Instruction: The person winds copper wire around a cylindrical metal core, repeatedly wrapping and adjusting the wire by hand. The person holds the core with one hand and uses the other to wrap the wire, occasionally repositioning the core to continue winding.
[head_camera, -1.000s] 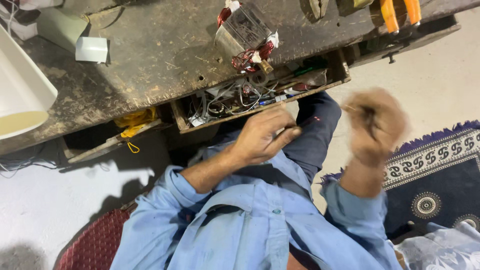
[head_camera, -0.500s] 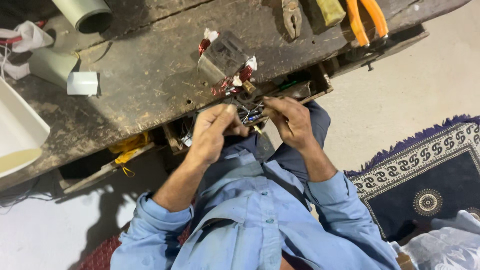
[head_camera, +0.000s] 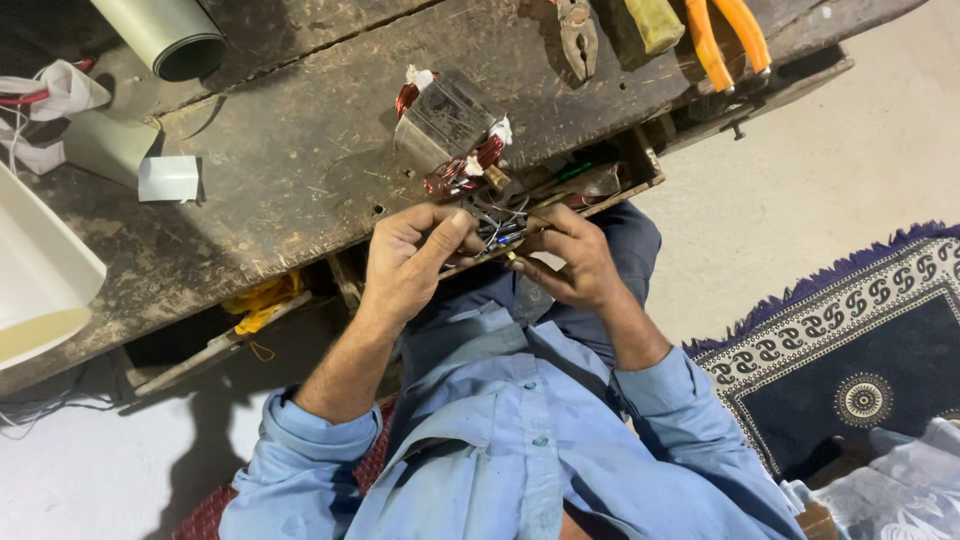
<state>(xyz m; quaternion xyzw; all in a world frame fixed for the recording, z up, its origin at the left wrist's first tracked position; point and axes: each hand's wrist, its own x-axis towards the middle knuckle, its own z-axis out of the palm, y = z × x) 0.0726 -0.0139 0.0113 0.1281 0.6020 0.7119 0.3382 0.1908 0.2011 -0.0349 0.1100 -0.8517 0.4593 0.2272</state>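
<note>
Wire bundle: the tangle of thin wires (head_camera: 497, 222) sits at the near edge of the workbench (head_camera: 300, 170), between my two hands and just below the motor stator (head_camera: 447, 135) with its copper windings.
Left hand: my left hand (head_camera: 410, 262) is curled, thumb and fingertips pinched on the left side of the wires.
Right hand: my right hand (head_camera: 573, 262) is also closed on the bundle, fingers bent around something small at its right end; I cannot tell what.
What changed: a second ago my right hand was up off to the right in a blurred fist and only the left was at the drawer. Half a second ago both had come in. Now both grip the wires, and the view sits closer and steadier.
What that means: I judge the reaching is over and fine work on the stator leads is under way.
Open drawer: the drawer (head_camera: 640, 165) under the bench edge, behind my right hand, holds a jumble of small parts and something green, too cluttered to sort out.
Lower shelf: to the left, a yellow rag (head_camera: 258, 300) lies in the recess under the bench.
Bench top, far side: orange-handled pliers (head_camera: 728, 35), a dark plier head (head_camera: 578, 35), and a grey roll (head_camera: 160, 35) at far left.
Floor: a patterned rug (head_camera: 850, 350) lies to the right.
</note>
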